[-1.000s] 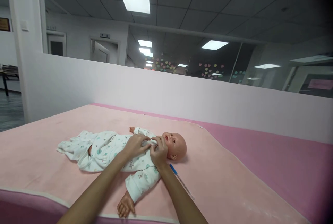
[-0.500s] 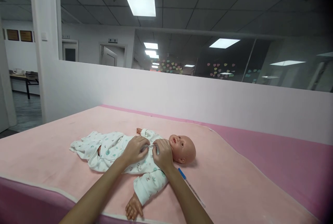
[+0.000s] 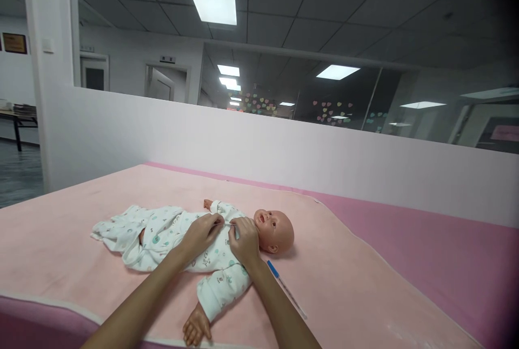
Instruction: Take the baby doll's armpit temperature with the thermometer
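Note:
A baby doll (image 3: 275, 230) lies on its back with its head to the right, dressed in a white printed baby outfit (image 3: 162, 241). Both my hands are over its chest. My left hand (image 3: 205, 233) is closed in a pinch on a thin white tie string (image 3: 227, 224) of the outfit. Pinching the string's other side, close to the doll's neck, is my right hand (image 3: 245, 238). The string stretches between the two hands; its ends are hidden by my fingers.
A slim clear stick with a blue end (image 3: 286, 288) lies right of my right forearm. The doll rests on a pink mat (image 3: 344, 284) over a darker pink surface (image 3: 425, 241). Behind stands a low white wall (image 3: 243, 143) with glass above.
The view has turned slightly right, so everything sits further left. My hands have drawn slightly apart, and more of the white string shows between them.

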The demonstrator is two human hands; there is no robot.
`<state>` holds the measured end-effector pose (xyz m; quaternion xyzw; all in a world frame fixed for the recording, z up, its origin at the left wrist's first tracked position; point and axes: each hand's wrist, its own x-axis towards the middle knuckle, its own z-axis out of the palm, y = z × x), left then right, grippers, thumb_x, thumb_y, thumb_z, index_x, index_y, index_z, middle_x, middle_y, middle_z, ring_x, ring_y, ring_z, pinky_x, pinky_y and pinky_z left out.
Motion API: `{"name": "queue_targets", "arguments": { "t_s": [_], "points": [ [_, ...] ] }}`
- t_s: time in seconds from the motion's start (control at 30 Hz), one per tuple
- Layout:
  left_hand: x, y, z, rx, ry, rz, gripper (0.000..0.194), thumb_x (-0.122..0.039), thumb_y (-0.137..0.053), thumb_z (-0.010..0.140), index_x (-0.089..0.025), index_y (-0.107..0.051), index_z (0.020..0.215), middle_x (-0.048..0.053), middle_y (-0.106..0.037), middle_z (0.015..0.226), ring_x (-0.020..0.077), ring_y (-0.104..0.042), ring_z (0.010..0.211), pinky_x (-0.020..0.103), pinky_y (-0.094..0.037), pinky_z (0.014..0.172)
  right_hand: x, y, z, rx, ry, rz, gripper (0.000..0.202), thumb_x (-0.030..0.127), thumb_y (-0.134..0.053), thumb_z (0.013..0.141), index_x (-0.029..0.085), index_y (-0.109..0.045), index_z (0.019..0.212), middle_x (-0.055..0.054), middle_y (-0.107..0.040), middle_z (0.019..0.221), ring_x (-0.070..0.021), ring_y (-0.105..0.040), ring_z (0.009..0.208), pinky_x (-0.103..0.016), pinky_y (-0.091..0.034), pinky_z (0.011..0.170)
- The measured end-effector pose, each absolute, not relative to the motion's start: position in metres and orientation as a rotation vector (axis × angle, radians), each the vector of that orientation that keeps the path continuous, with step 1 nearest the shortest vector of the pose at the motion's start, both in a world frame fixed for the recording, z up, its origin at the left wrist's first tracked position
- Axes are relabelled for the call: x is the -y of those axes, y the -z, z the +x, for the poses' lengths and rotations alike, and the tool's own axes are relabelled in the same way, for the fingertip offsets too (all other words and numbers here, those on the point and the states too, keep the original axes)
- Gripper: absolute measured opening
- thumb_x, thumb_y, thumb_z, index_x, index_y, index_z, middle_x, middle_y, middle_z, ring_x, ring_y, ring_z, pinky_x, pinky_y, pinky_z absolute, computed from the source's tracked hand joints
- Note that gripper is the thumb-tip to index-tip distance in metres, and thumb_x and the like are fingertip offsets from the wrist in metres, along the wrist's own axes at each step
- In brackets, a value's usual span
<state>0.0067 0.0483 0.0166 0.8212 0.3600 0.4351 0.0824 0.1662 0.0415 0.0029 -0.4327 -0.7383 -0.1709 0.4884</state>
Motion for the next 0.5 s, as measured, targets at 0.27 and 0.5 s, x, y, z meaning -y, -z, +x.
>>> {"name": "queue_targets", "arguments": {
  "t_s": [0.27,0.5],
  "points": [
    [-0.0526,-0.0113,0.0086,-1.082,-1.396,2.613,0.026,-0.022,-0.043,0.085,-0.025,-0.061,0.103,0.004,-0.065,0.093,0.0181,-0.056,0.088,0.031,-0.041,0.079,-0.0418,-0.0028,0.1667,1.795,0.409,-1.045,0.017,0.010,-0.043,0.075,0.018,-0.058,0.075,-0.004,-0.059,0.071,-0.0179,-0.052,0.073,-0.030,-0.037,0.069],
    [-0.0514,-0.0112,0.0122,-1.084,-1.438,2.641,0.022,-0.019,-0.044,0.084,-0.024,-0.061,0.097,0.003,-0.064,0.086,0.0168,-0.053,0.083,0.030,-0.040,0.076,-0.0421,-0.0031,0.1662,1.814,0.404,-1.060,0.016,0.011,-0.042,0.076,0.018,-0.057,0.074,-0.004,-0.059,0.070,-0.0174,-0.052,0.072,-0.029,-0.036,0.069]
  ]
}}
